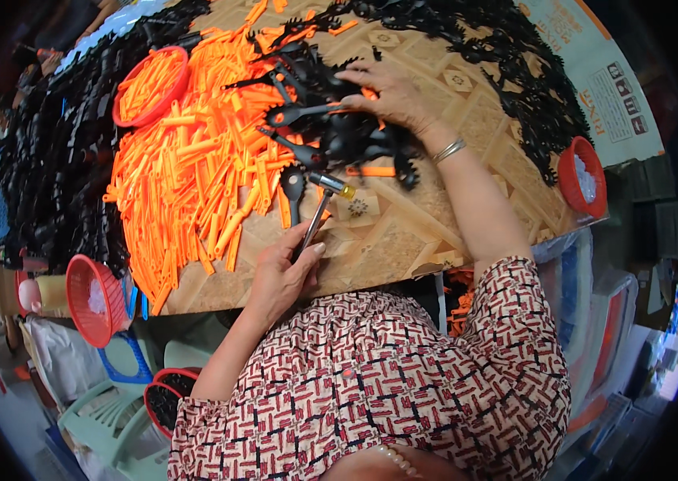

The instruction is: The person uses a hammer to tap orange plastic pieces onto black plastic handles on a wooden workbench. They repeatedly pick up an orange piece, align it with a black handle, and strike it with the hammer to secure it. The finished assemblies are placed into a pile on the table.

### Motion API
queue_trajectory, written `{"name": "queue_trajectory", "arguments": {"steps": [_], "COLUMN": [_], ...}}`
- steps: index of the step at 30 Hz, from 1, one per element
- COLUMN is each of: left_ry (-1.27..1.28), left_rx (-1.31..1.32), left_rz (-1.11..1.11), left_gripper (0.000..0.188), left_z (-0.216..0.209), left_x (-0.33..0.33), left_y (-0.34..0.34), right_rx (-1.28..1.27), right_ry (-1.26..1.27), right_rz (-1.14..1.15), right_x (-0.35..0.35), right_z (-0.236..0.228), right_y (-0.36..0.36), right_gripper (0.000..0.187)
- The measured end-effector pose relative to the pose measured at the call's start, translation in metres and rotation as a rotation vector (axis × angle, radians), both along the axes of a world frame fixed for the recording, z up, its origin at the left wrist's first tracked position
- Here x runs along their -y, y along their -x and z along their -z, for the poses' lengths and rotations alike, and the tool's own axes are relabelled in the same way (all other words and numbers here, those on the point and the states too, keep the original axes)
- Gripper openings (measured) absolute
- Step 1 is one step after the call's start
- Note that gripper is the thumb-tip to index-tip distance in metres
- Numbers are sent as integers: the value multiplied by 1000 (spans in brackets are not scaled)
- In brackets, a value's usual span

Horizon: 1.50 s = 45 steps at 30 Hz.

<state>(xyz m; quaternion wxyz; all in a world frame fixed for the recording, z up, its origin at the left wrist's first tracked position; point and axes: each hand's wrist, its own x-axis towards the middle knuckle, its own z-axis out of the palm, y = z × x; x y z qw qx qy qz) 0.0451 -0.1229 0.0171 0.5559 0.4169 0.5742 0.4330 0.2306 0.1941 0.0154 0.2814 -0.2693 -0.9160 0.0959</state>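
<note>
My left hand (279, 272) is closed around the metal shaft of a small hammer (319, 218), whose head has a yellow face at one end and a black one at the other. Just beyond that hand lies a black slotted spoon (293, 186), its handle running down towards my fingers; whether they touch it I cannot tell. My right hand (391, 94) reaches over a heap of black kitchen utensil heads (347, 136), its fingers stretched out and apart at the heap's far side. Long orange plastic handles (194, 176) are piled left of the heap.
A red basket (120, 112) of orange pieces sits on the pile. Black utensil parts (58, 160) cover the far left, and more black pieces (515, 88) line the right. Red baskets hang at the table's left (86, 309) and right (567, 184) edges. Green chairs (114, 413) stand lower left.
</note>
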Motion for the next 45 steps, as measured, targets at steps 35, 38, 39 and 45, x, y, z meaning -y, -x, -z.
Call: {"name": "queue_trajectory", "arguments": {"steps": [35,38,39,45], "left_ry": [-430,-502,-524,-732], "left_rx": [-913,-1151,-1176,-922], "left_rz": [-258,-145,-87,-176], "left_gripper": [27,29,30,28], "left_z": [10,18,16,8], "left_x": [-71,-111,-119,-122], "left_y": [41,27,21,11], "right_rx": [-33,-152,-224,-751], "right_ry": [-389,-30,80,792], "right_rz": [59,98,96,51], "right_x": [130,183,194,245], "right_z": [-38,-17,-10,3], "right_y": [-102,-107,-106,-121], "right_gripper": [36,38,38,30]}}
